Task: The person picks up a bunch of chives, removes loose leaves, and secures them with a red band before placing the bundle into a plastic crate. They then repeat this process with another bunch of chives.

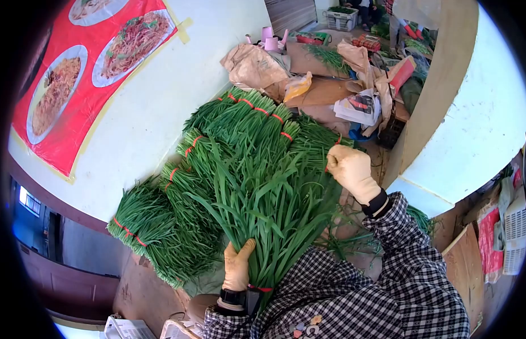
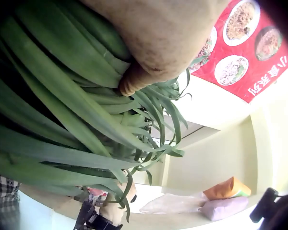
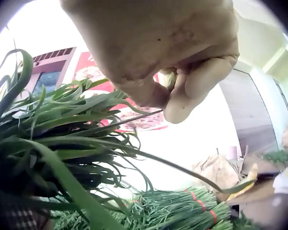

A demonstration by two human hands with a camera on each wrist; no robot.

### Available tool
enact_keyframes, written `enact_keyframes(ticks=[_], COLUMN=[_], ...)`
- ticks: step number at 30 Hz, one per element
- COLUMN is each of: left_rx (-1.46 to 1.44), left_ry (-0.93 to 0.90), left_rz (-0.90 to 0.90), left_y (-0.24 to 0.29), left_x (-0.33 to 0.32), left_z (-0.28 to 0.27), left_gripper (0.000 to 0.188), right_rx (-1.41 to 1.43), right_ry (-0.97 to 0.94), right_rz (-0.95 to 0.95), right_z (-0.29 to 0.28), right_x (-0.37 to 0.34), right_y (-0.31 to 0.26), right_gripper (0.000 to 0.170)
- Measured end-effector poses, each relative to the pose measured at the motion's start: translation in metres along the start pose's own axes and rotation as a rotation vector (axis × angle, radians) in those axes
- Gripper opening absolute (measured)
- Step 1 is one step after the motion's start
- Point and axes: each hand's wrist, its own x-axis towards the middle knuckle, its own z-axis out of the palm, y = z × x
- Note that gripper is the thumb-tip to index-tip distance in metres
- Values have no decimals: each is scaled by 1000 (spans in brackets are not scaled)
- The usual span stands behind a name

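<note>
The pile of tied green bundles (image 1: 206, 164) spreads beside the white wall (image 1: 206, 51); in front of it, the loose-leaved bunch (image 1: 274, 209) slants upward, partly overlapping it in view. The left hand's grip (image 1: 237, 266) is closed around the bunch above a red band (image 1: 260, 289); the right hand's grip (image 1: 352, 170), raised beside the leaves, pinches a thin strand (image 3: 143, 115)

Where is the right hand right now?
In the head view, the right hand is right of the held leaves, on the side away from the poster.
</note>
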Motion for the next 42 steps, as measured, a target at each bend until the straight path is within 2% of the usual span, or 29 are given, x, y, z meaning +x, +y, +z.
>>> enact_keyframes(ticks=[1,3,5,7,8,9,12,14,15,16,17,18,19,21,22,24,25,27,28,29,31,32,33,35,36,37,39,40,42], left_rx=[-3,-8,-22,-25,-26,-25,-49,-42,-44,-17,11,30,38,518,747,667,582,219,115,12,-157,-194,-229,-227,-226,-226,-248,-251,-261], left_ry=[1,5,9,9,5,7,12,0,6,-12,-31,-68,-67,-136,-69,-79,-96,-56,-33,-12,-15,-14,-17,-21,-28,-31,-34,-32,-39], left_rz=[5,10,3,3,8,10,10,-10,-8,4,15,23,21,207,320,285,251,137,94,50,13,10,8,0,-7,-10,-16,-16,-1], left_y=[0,-1,-2,-5,-6,-5,-4,-4,-1,4,6,1,-1,-1,2,1,-3,4,6,8,13,14,15,13,12,12,13,13,14], left_x=[1,2,2,1,1,1,1,1,-1,-2,-3,1,4,9,7,15,20,16,14,12,9,8,7,8,9,10,9,8,8], left_z=[0,0,-1,-4,-5,-5,-5,-5,-2,5,9,8,9,16,25,24,19,16,13,9,4,4,5,2,1,2,3,3,3], left_gripper=[29,29,30,30,30,30,30,32,32,32,33,46,46,60,67,63,59,35,32,29,26,26,25,25,24,24,25,25,26], right_rx=[77,-7,-154,-163,-122,-78,90,224,492,655,650,1033,1041,1271,1279,963,970,1380,1299,1297,855,820,822,1831,1420,1417,1713,1712,1721], right_ry=[41,48,176,219,106,-9,-413,-989,-1160,-1097,-1128,-922,-920,-752,-756,-639,-648,-480,-647,-664,-88,-419,-421,-613,-647,-644,-356,-360,-523], right_rz=[46,32,56,227,355,481,441,410,488,468,184,463,467,723,722,835,828,551,769,771,-269,57,58,783,580,583,489,488,553], right_z=[0,9,12,1,-9,-20,-62,-62,-75,-56,-37,-21,-28,-59,-46,3,29,65,33,37,41,35,35,35,31,32,43,48,53], right_x=[-3,-17,-28,-31,-33,-35,-51,-62,-52,-83,-94,-117,-99,-53,-52,-61,-78,-116,-100,-111,-144,-154,-154,-153,-153,-156,-162,-167,-169], right_y=[5,18,29,62,80,93,88,77,42,39,31,8,-23,-88,-97,-100,-89,-59,-67,-58,-28,-29,-28,-27,-29,-30,-29,-24,-11], right_gripper=[13,12,9,9,8,15,56,67,86,85,75,61,61,49,49,44,44,47,51,51,25,32,32,35,36,36,41,41,53])
